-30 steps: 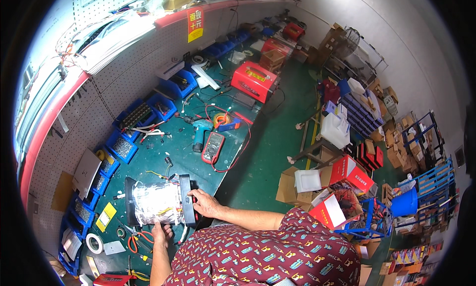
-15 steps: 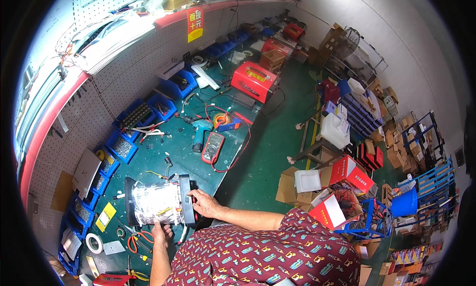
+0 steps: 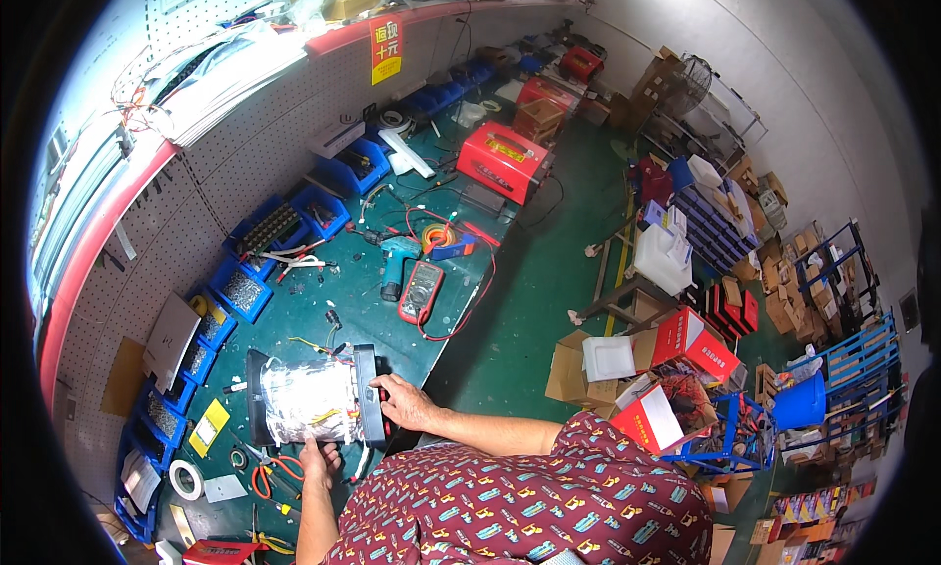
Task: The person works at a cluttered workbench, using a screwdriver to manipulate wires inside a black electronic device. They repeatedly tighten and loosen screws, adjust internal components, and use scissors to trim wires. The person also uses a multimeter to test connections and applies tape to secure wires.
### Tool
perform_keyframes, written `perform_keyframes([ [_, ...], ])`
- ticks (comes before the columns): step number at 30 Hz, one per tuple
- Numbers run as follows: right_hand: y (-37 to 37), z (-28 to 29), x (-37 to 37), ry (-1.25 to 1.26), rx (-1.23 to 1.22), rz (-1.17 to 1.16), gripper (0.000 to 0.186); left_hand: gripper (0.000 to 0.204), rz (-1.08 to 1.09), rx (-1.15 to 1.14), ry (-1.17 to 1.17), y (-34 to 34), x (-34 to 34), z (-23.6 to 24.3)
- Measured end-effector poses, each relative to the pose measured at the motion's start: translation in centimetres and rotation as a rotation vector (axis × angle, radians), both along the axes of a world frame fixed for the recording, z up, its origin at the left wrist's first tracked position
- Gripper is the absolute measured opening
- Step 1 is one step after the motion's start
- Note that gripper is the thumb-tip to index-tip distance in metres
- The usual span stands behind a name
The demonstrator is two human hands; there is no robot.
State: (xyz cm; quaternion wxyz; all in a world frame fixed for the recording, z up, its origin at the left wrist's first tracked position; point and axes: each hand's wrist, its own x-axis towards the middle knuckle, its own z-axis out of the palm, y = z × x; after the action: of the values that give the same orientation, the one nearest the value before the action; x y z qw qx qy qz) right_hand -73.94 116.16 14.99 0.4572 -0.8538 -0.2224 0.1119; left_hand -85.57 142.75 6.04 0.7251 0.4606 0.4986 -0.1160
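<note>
On the bench lies a foil-wrapped device [image 3: 306,398], a silvery body between two black end panels, with yellow wires showing on its near side. My right hand [image 3: 406,404] holds the right-hand end panel [image 3: 369,393] by its outer edge, fingers bent against it. At the near side, my left hand [image 3: 320,461] has its thumb against the foil and its other fingers curled beneath; their exact grip is partly hidden. Orange-handled pliers [image 3: 263,477] lie just left of my left hand. Beyond the device are a teal cordless drill [image 3: 397,263] and a red multimeter [image 3: 421,291].
Blue parts bins [image 3: 242,289] with screws line the pegboard wall. A white tape roll [image 3: 186,480] and a yellow card [image 3: 208,428] lie left of the device. A red machine [image 3: 503,160] stands farther along the bench. Open cartons [image 3: 578,369] stand on the floor to the right.
</note>
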Motion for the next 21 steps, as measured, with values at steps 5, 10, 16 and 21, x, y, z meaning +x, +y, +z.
perform_keyframes([
  [5,0.1,-0.2,0.1,0.015,-0.016,0.011,0.046,0.052,-0.011,0.021,-0.01,0.1,-0.2,-0.2],
  [10,0.2,-0.6,0.1,-0.004,-0.016,0.015,0.046,0.055,-0.022,0.018,-0.023,0.7,-0.5,-1.7],
  [16,0.0,-0.5,0.1,0.01,-0.021,0.017,0.047,0.059,-0.035,0.013,-0.03,0.6,-0.4,-1.6],
  [21,0.0,-0.6,0.1,-0.023,-0.017,0.017,0.047,0.058,-0.034,0.02,-0.021,0.6,-0.4,-1.6],
])
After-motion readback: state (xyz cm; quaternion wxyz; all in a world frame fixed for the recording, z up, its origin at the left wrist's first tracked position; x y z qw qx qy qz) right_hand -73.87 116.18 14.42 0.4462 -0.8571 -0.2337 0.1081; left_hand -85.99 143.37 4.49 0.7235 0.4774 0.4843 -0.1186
